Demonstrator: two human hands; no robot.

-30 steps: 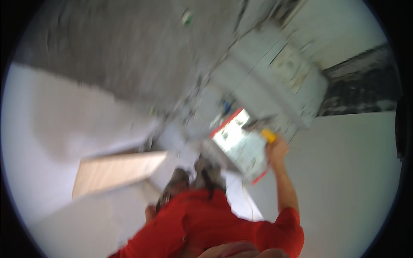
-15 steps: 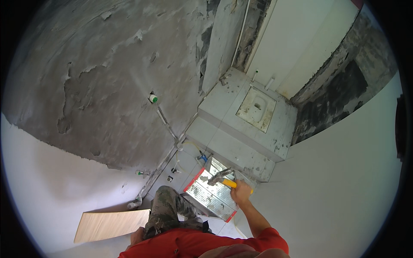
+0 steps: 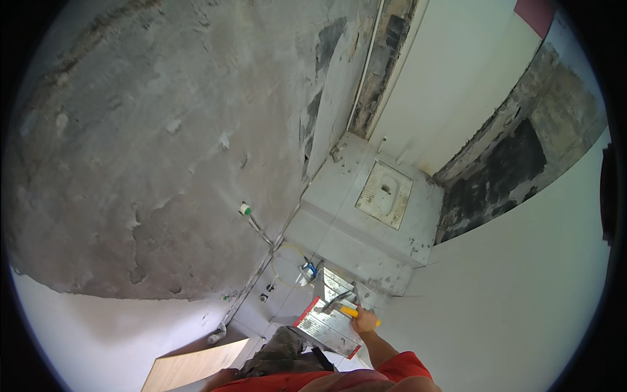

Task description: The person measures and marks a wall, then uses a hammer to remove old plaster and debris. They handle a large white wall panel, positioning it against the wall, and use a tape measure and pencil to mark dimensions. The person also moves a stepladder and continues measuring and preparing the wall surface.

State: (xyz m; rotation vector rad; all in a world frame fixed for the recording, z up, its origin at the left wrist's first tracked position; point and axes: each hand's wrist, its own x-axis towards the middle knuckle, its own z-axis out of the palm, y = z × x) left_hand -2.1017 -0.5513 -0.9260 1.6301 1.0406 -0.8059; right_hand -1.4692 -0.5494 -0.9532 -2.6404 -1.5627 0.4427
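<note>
My right hand (image 3: 364, 321) is closed round the yellow handle of a hammer (image 3: 350, 312). The hammer's grey, dirt-caked head points left, above the metal step platform (image 3: 330, 330) with red ends and ribbed, splattered treads. Low at the bottom edge, my left hand (image 3: 223, 377) rests beside my thigh, close to a wood-grained board (image 3: 189, 369). Its fingers are hidden, so whether it holds anything does not show. A blue tool (image 3: 309, 268) with a yellow cord or hose lies on the tiles just beyond the platform.
A raised tiled ledge (image 3: 333, 179) carries a dirty squat toilet (image 3: 385, 196) at the far right. Rough grey plaster (image 3: 163, 163) covers the left wall, with a green-capped pipe end (image 3: 245, 209) sticking out. A white drain pipe (image 3: 217, 335) stands by the wall's foot, and floor outlets (image 3: 264, 298) sit nearby.
My view has tilted up, so the scene sits lower and more of the plaster wall shows. The hammer stays in my right hand over the platform; my left hand is lower in the picture.
</note>
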